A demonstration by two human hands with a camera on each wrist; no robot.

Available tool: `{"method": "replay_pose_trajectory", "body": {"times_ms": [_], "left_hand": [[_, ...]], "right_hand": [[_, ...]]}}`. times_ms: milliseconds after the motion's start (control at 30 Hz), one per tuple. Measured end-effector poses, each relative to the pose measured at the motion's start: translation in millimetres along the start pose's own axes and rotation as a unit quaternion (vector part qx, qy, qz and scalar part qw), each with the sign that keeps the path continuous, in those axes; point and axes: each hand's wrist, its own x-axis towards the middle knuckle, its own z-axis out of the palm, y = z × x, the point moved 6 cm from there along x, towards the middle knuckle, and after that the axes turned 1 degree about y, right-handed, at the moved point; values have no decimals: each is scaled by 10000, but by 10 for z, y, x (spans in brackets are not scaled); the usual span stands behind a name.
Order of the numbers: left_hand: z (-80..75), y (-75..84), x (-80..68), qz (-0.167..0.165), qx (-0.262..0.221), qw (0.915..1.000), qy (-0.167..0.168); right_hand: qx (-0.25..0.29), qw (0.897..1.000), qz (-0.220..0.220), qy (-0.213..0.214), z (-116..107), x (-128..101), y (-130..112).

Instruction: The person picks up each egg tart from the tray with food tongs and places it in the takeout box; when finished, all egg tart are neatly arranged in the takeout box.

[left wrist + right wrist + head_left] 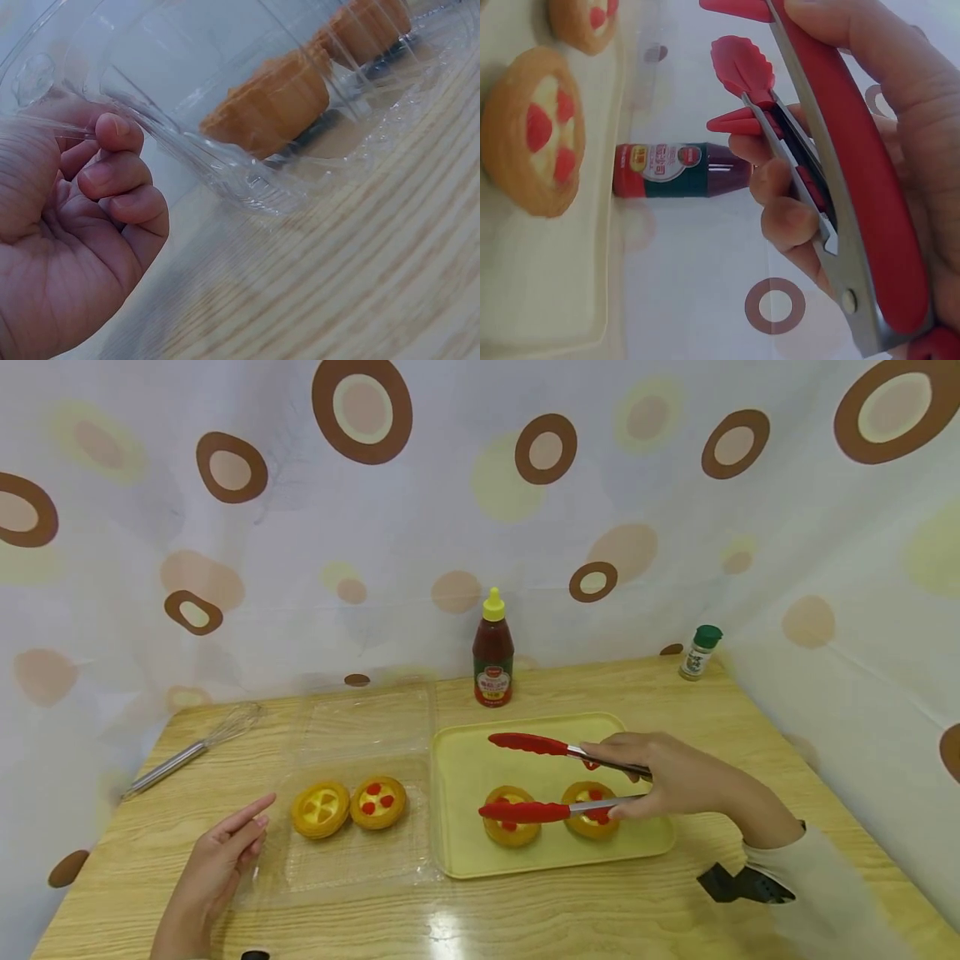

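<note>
centrally, the right hand (667,781) grips a pair of red-tipped metal tongs (558,777), fingers curled round the two arms near the hinge; the tong arms stand apart, one red tip over the far part of the yellow tray (465,852), the other low over the nearer of two tarts. the tray lies on the wooden table (600,910) and carries two tarts side by side: the left tray tart (512,831) and the right tray tart (592,820), both topped with red pieces. neither tong tip is seen closed on a tart.

to the left of the tray, touching its edge, lies an opened clear plastic container (360,868). inside it sit two more tarts just beside each other: a yellow-topped tart (320,808) and a red-dotted tart (378,802).

the left hand (213,868) rests at the container's near left corner, its fingers loosely bent and holding nothing (the left wrist view shows the fingertips (120,135) against the clear plastic rim).

behind the tray stands a ketchup bottle (492,652) with a yellow cap, upright. a small green-capped shaker (701,652) stands at the far right corner of the table, and a metal whisk (191,750) lies at the far left, well apart from the container.
</note>
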Motion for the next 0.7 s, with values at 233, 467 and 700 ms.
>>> {"method": "replay_pose_trajectory", "body": {"times_ms": [233,467,700], "left_hand": [[-5,12,4,22,46,10000,19],[13,39,3,144,31,9999,17],[17,38,8,206,86,9997,-36]], "right_hand": [[-327,9989,104,-334,68,-140,5],[-444,9954,372,-768,169,-134,2],[-1041,9848,788,-1146,224,-64,-3]]}}
